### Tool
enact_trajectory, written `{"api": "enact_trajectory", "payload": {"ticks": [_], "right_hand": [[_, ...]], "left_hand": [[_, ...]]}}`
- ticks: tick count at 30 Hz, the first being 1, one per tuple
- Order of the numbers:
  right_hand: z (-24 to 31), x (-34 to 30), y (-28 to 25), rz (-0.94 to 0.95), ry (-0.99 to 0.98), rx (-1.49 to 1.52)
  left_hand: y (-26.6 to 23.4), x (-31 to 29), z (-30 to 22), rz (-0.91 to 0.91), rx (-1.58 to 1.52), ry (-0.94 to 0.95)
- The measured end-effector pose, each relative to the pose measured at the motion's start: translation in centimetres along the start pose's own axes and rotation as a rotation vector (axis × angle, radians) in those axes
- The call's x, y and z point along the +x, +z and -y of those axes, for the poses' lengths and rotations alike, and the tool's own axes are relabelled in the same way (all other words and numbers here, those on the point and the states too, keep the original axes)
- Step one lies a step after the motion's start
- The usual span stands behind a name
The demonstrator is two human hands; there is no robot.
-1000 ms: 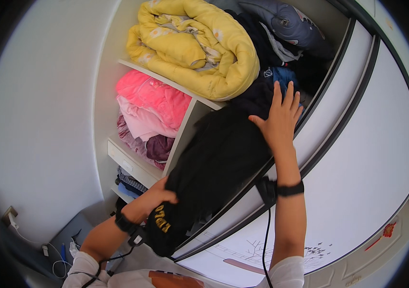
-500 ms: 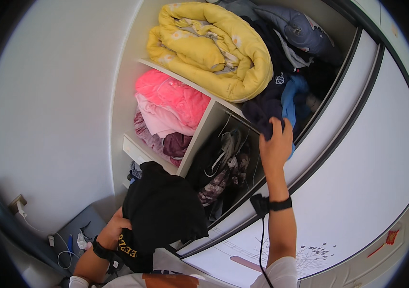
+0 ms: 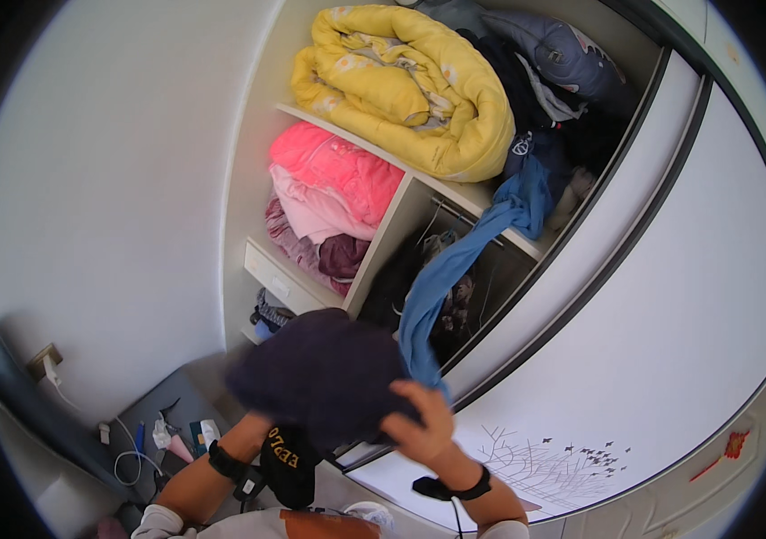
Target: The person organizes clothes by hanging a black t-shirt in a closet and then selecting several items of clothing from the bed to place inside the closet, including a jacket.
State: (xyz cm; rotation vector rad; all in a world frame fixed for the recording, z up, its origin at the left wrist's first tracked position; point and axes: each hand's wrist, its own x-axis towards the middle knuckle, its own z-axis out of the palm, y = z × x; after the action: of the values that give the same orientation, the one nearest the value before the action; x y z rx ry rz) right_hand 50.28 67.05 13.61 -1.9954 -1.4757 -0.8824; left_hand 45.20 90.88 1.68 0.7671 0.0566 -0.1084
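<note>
In front of the cupboard, my right hand (image 3: 425, 425) is closed on the edge of a dark navy garment (image 3: 320, 373), folded and slightly blurred. My left hand (image 3: 255, 429) is mostly covered by that garment, its fingers hidden. From it hangs a black garment (image 3: 291, 467) with yellow lettering, and the navy one lies over it. A long blue cloth (image 3: 455, 260) droops from the upper shelf past the hanging compartment, its lower end close to my right hand. Another dark blue garment (image 3: 536, 146) stays on the shelf behind it.
A rolled yellow quilt (image 3: 482, 117) and a grey pillow (image 3: 567, 54) fill the upper shelf. Pink clothes (image 3: 338, 175) are piled in the left compartment, above a white drawer front (image 3: 280, 286). White sliding doors (image 3: 652, 296) stand at right. A grey chair (image 3: 154, 418) carries small items and a cable.
My right hand has drawn the navy garment off the shelf, down and left over the black one. The blue cloth now trails down from the shelf edge.
</note>
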Motion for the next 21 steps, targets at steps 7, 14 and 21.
{"api": "enact_trajectory", "payload": {"ticks": [7, 14, 21], "right_hand": [[5.1, -4.7, -1.9, -0.085, -0.325, 0.255], [1.9, -9.2, -7.3, -0.775, 0.396, 0.322], [12.2, -6.0, -16.2, -0.594, 0.056, 1.095]], "left_hand": [[3.3, -5.2, 4.5, -0.044, -0.042, 0.144], [6.6, -21.6, 13.5, -0.395, -0.078, 0.416], [12.5, -38.8, 26.4, -0.568, -0.486, 0.809]]}}
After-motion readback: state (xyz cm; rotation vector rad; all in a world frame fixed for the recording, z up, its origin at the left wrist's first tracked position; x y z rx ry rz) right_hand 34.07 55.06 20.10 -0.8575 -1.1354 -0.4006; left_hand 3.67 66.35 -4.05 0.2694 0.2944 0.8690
